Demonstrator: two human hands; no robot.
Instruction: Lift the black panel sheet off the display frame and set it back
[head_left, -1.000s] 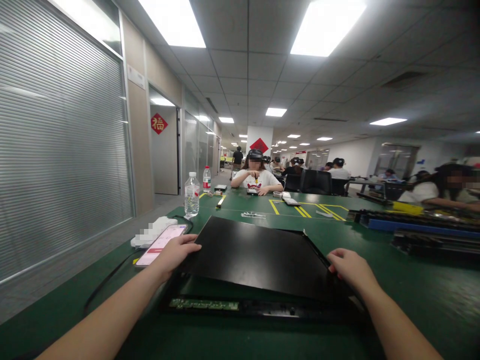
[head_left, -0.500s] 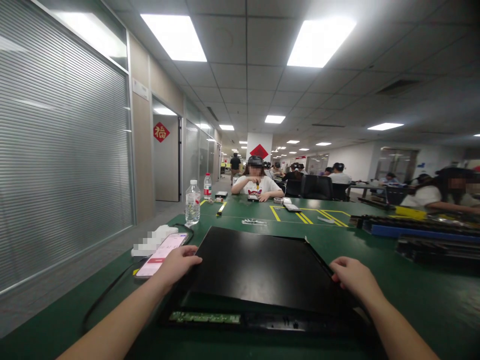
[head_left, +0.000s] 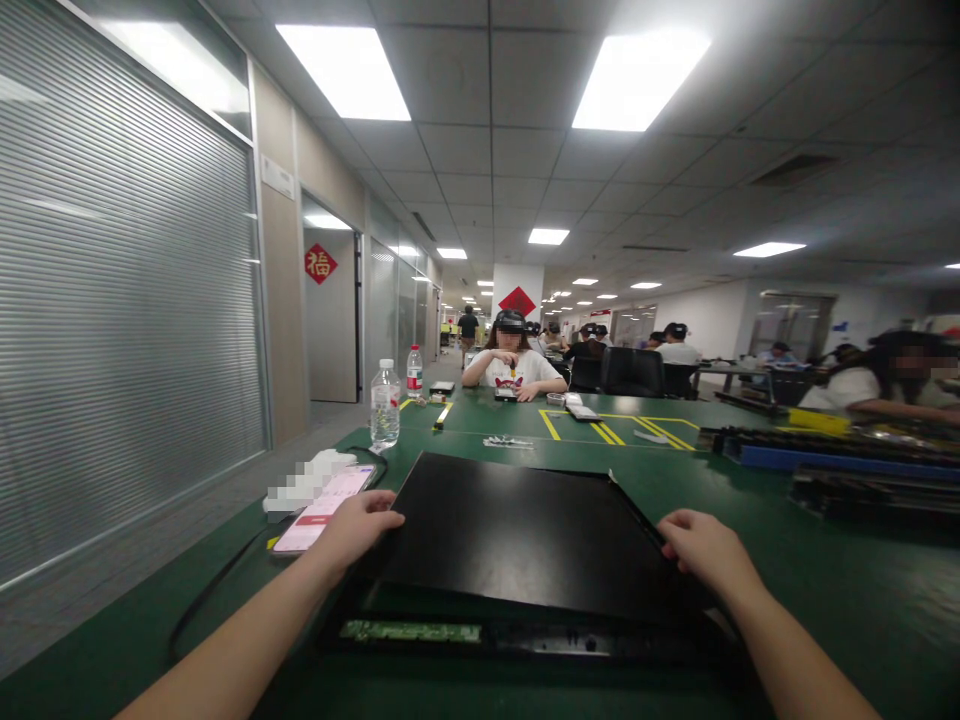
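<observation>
- While the left hand (head_left: 367, 520) grasps a flat black rectangular panel (head_left: 517, 530) by its left edge, the right hand (head_left: 701, 548) grips its right edge (fingertips partly hidden).
- Panel: over the dark green tabletop (head_left: 840, 600), between both hands.
- Narrow green circuit board (head_left: 411, 631): along panel's near side.
- Pink-screened smartphone (head_left: 322, 512): just beside left hand.

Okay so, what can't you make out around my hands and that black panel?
All in the head view:
- Underside of the black panel: faces down, hidden by its own top.
- Right hand's fingertips: mostly hidden by the hand and the dark edge.
- Phone's text: too small; the left hand covers one side.
- Circuit board's markings: too small.
</observation>
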